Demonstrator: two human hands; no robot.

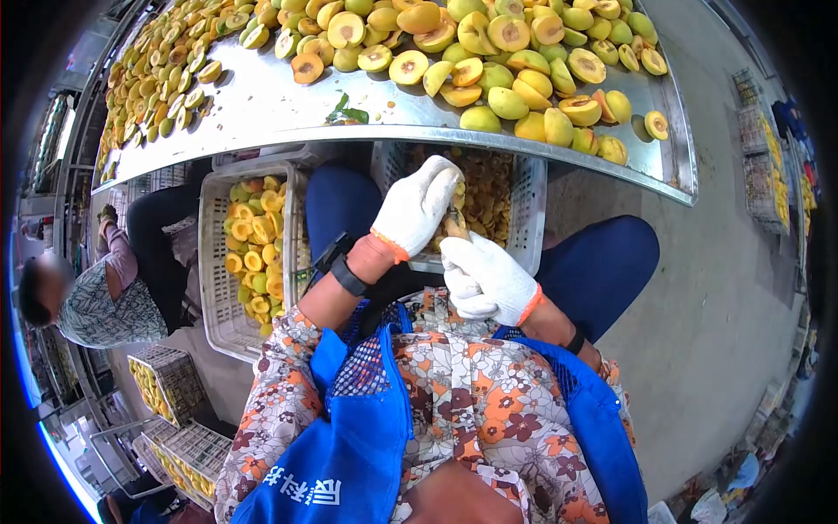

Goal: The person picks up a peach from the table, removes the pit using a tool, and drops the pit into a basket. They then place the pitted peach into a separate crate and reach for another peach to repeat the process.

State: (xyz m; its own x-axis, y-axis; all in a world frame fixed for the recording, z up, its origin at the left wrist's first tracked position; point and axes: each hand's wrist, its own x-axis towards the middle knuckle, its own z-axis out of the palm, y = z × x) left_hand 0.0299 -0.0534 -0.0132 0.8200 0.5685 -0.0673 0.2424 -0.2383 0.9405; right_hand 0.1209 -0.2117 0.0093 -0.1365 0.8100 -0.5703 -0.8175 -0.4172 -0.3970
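Observation:
My left hand (421, 203), in a white knit glove, is closed around a yellow peach half (459, 196), mostly hidden by the fingers. My right hand (491, 281), gloved the same way, grips a wooden-handled tool (455, 225). Its far end meets the fruit at the left fingertips; the tip's shape cannot be made out. Under both hands, between my knees, a grey plastic crate (528, 205) holds brown pits and scraps (487, 196). To the left, a pale crate (212, 288) contains hollowed yellow peach halves (255, 249).
A metal table (288, 118) ahead carries heaps of cut peach halves (515, 52), some with pits showing. Green leaves (347, 112) lie near its front edge. A co-worker (113, 297) sits at left. Stacked fruit crates stand at lower left (170, 384) and far right (762, 157).

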